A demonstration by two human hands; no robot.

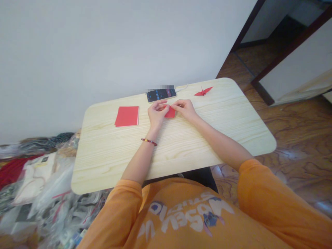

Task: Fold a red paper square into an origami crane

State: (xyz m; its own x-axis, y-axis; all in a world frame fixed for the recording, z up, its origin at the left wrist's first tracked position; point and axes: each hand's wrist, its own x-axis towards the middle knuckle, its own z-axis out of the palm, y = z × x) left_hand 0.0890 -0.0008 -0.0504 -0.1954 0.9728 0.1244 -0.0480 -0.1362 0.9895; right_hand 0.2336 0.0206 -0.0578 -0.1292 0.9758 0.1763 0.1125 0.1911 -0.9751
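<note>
Between my hands lies a small folded piece of red origami paper [170, 112], pinched at its edges. My left hand [156, 114] holds its left side, with the fingertips curled over it. My right hand [184, 109] grips its right side from the other direction. A stack of red paper squares [127, 116] sits to the left of my hands. A finished red paper crane [203, 91] stands near the far edge, to the right. A beaded bracelet [149, 141] circles my left wrist.
The pale wood-grain table [103, 155] has rounded corners and stands against a white wall. A smartphone [161, 95] on a cable lies at its far edge, just beyond my hands. Plastic bags and fabric [44, 183] are heaped on the floor at left; wooden flooring lies to the right.
</note>
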